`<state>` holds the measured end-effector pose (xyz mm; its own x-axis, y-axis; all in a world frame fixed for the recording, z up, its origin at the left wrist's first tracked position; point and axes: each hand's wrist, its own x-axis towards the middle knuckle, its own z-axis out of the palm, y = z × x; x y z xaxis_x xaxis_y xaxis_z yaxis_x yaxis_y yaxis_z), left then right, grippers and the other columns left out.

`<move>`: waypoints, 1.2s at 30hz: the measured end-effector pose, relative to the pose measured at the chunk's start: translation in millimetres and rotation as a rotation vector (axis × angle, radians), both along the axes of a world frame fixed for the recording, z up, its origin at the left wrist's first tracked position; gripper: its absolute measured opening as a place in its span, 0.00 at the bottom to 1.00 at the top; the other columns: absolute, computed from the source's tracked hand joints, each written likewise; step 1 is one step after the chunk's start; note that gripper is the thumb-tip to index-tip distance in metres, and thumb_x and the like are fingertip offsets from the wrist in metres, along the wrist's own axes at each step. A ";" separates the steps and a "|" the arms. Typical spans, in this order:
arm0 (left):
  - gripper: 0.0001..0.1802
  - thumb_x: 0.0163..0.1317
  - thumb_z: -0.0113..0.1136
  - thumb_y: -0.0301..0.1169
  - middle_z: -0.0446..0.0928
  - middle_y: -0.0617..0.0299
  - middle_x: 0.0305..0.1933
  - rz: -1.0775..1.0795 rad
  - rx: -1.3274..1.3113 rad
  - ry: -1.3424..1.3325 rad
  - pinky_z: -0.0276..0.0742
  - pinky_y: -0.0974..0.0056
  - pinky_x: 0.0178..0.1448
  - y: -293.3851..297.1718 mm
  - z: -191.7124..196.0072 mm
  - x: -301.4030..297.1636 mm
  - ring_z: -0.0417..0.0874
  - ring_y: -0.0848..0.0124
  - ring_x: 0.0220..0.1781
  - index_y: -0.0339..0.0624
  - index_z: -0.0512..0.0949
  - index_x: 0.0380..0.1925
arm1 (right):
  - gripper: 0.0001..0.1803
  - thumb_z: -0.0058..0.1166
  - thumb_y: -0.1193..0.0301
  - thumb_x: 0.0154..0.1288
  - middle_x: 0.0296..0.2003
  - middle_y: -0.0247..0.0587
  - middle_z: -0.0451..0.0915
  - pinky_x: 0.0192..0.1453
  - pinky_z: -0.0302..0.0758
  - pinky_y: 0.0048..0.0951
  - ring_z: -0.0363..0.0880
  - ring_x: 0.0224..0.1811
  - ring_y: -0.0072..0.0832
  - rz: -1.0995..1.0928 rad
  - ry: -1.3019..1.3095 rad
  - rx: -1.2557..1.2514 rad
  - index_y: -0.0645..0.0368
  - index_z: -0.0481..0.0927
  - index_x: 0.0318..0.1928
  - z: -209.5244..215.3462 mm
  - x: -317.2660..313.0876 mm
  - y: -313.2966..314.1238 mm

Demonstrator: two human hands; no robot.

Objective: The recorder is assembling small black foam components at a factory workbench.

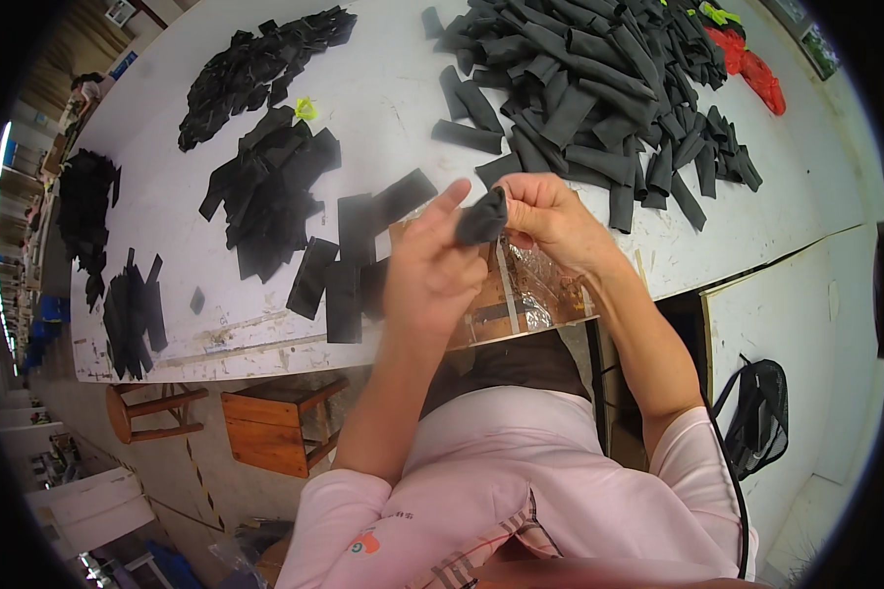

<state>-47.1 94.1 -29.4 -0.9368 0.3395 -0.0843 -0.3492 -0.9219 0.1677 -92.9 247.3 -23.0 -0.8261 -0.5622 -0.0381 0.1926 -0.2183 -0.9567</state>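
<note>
Over the table's near edge, my two hands meet at a small dark grey fabric tube (481,218). My right hand (558,218) pinches its upper right end between thumb and fingertips. My left hand (430,263), somewhat smeared by motion, is at the tube's other end. One of its digits points up, the lower fingers are curled, and a finger seems to go into the tube, though the fabric hides it. Just beyond and left of my left hand, flat dark fabric strips (344,302) lie loosely on the white table (383,118).
A large heap of dark fabric tubes (570,88) covers the far right, beside a red plastic bag (756,83). Flat-piece piles (270,191) lie to the left. Under my hands is a brown panel with clear tape (535,290). Wooden stools (265,427) stand below the edge.
</note>
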 end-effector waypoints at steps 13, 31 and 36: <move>0.13 0.56 0.50 0.22 0.75 0.61 0.36 0.501 -1.238 0.508 0.69 0.76 0.32 12.2 26.5 8.4 0.74 0.76 0.28 0.38 0.70 0.43 | 0.15 0.50 0.62 0.58 0.20 0.29 0.68 0.23 0.62 0.16 0.63 0.21 0.14 0.094 0.025 -0.006 0.61 0.72 0.25 -4.8 -6.5 12.0; 0.03 0.55 0.51 0.21 0.75 0.59 0.34 0.717 -1.309 0.407 0.69 0.73 0.40 10.6 -8.2 12.5 0.73 0.77 0.34 0.35 0.74 0.29 | 0.06 0.52 0.72 0.50 0.20 0.44 0.71 0.27 0.66 0.37 0.71 0.25 0.41 -0.190 1.046 0.698 0.63 0.72 0.25 18.7 13.4 13.5; 0.04 0.55 0.52 0.22 0.76 0.58 0.34 0.525 -1.223 0.630 0.71 0.72 0.39 13.5 22.6 2.7 0.75 0.75 0.33 0.34 0.74 0.30 | 0.07 0.51 0.71 0.51 0.22 0.46 0.72 0.28 0.67 0.37 0.72 0.26 0.42 -0.162 0.990 0.764 0.63 0.72 0.27 31.0 18.3 13.6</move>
<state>-44.4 107.6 -6.7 -0.9174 -0.0240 0.3972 0.3976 -0.0929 0.9128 -74.7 260.9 8.0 -0.7437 -0.5595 0.3658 -0.6547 0.4992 -0.5676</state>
